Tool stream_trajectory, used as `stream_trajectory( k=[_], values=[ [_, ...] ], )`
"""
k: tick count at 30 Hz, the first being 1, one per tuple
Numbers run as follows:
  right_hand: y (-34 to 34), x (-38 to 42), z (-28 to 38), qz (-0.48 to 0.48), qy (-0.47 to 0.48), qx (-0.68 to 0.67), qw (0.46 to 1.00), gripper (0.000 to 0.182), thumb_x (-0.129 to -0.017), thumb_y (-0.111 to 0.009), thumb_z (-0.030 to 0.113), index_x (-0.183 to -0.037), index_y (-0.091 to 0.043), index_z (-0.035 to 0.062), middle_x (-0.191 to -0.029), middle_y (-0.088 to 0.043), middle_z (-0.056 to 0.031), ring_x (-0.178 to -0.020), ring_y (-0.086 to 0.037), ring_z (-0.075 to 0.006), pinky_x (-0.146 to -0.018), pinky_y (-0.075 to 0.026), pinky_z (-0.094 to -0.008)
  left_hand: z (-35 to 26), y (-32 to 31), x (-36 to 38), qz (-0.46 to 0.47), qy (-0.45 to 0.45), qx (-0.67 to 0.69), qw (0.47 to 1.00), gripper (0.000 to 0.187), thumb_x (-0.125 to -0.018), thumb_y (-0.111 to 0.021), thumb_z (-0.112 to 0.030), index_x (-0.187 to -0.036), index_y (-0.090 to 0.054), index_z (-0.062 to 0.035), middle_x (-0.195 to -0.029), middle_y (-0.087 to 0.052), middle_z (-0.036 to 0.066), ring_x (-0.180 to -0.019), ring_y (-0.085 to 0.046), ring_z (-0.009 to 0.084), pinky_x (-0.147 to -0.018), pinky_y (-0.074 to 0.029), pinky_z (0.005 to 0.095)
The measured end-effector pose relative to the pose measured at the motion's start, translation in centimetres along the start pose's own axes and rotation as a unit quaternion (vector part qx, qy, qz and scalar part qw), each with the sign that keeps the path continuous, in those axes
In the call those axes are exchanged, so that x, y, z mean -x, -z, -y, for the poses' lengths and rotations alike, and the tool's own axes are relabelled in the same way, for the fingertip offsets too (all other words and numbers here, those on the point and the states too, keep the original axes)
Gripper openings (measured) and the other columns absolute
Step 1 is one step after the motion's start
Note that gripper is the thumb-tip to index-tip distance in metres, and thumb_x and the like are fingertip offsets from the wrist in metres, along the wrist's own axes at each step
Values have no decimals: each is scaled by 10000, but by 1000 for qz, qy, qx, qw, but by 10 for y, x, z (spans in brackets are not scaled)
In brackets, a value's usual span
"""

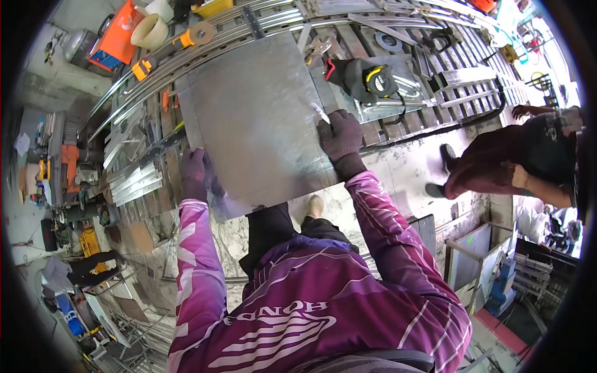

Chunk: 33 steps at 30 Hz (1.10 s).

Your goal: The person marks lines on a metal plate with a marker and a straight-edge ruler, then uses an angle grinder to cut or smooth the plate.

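Note:
A large square grey metal sheet lies over the slatted metal workbench, its near edge overhanging toward my body. My left hand, in a dark glove, is closed on the sheet's left edge near the front corner. On the opposite edge rests my right hand, also gloved, its fingers curled. A slim white marker-like stick sticks out of that hand toward the sheet. Just beyond it a black and yellow tape measure sits beside a dark glove-like cloth with red trim.
An angle grinder and long metal bars lie behind the sheet. An orange machine and a cream bucket stand at the back left. Cut metal strips lie left. Another person stands at the right, close to the bench.

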State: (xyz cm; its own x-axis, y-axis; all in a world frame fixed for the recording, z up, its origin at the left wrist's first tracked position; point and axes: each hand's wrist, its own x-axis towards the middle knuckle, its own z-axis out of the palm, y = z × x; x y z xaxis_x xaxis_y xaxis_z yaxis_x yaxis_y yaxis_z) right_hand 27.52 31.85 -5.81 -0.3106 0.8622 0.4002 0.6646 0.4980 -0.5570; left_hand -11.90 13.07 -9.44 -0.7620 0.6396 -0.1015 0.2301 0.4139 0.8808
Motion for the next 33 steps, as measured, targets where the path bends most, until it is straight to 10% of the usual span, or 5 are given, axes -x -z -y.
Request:
stream_trajectory(
  k=[20, 25, 30, 32, 33],
  values=[
    [-6, -10, 7, -31, 34, -2, 999, 213, -808, -688, 266, -872, -646, 68, -969, -655, -169, -860, -630, -408, -733, -513, -510, 2, -5, 6, -37, 38, 25, 998, 189, -878, -699, -200, -888, -653, -18, -794, -666, 45, -736, -594, 143, -653, -478, 331],
    [-37, -30, -33, 198, -116, -187, 955, 212, -819, -714, 244, -908, -649, 63, -965, -647, -174, -959, -655, -379, -799, -526, -432, 21, -7, -3, -45, 29, 45, 998, 217, -882, -713, -219, -930, -702, -8, -791, -704, 41, -729, -614, 134, -634, -475, 311],
    [-56, -41, -40, 175, -44, -77, 981, 173, -927, -668, 192, -930, -648, 20, -868, -628, -149, -846, -650, -282, -775, -532, -352, -32, -3, 18, -32, 38, -19, 999, 210, -876, -729, -210, -897, -670, -10, -813, -681, 58, -692, -604, 144, -624, -485, 338],
    [-87, -52, -87, 266, -238, -695, 624, 84, -967, -620, 77, -905, -631, 21, -833, -599, -59, -802, -608, -166, -735, -520, -302, -30, -9, 19, -25, 74, 41, 996, 229, -863, -716, -200, -942, -666, 9, -832, -678, 78, -744, -624, 164, -651, -493, 352],
    [-53, -55, -41, 212, -245, -534, 781, 105, -981, -592, 14, -883, -612, 45, -831, -581, -2, -776, -570, -105, -703, -504, -282, -25, -9, 17, -7, 104, 99, 990, 261, -851, -703, -190, -987, -661, 28, -852, -675, 99, -796, -643, 184, -677, -502, 366]
  ],
)
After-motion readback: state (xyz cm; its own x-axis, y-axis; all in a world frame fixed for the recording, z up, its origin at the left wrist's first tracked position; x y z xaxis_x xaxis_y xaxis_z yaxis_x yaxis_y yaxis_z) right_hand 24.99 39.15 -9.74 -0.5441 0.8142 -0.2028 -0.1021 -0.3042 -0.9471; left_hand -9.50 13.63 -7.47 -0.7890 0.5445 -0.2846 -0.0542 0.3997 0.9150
